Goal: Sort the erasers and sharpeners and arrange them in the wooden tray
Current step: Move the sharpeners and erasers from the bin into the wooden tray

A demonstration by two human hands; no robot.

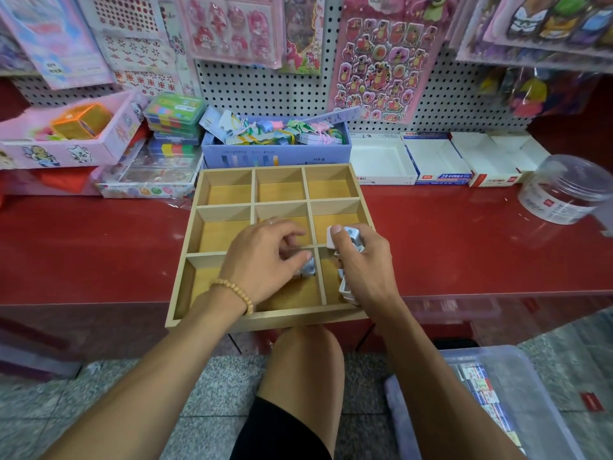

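A wooden tray (212,180) with nine compartments lies on the red counter, its front edge overhanging. My left hand (265,260) hovers over the front middle compartment and pinches a small pale blue item (308,268), eraser or sharpener I cannot tell. My right hand (361,263) is over the front right compartment and grips several small pale blue and white items (350,235), with more of them (345,287) showing below the palm. The back six compartments hold nothing visible.
Behind the tray stand a blue box of stationery (275,151) and three white cardboard boxes (381,161). A clear plastic jar (564,190) lies at the right. A clear bin of small packs (491,400) sits on the floor at lower right. Pink boxes (66,141) fill the left.
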